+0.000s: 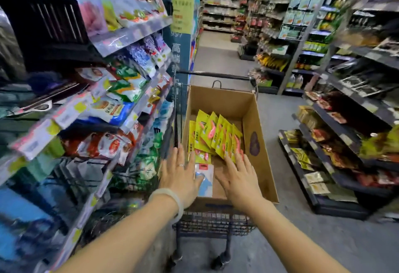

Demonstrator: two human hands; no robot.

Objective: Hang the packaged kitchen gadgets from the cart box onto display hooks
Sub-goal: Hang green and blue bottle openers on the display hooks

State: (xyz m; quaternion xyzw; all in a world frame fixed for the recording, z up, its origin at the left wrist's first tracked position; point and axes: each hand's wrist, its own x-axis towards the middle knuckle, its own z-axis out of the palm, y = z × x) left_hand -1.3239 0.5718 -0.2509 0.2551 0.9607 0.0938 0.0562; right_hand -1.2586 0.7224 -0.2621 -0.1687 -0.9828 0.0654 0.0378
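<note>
Your left hand [180,173] and right hand [238,174], both flat-fingered and empty, reach into the cardboard box [259,134] at lower centre, where light, slippery yellow packets [216,136] likely lift best by their top edges.

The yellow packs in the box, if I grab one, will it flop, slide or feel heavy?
The yellow packs look like thin flat cards, so probably light and fairly stiff. They lean fanned against each other in the box, so pulling one may tip its neighbours. Their glossy fronts could slip under the open right hand.
</note>
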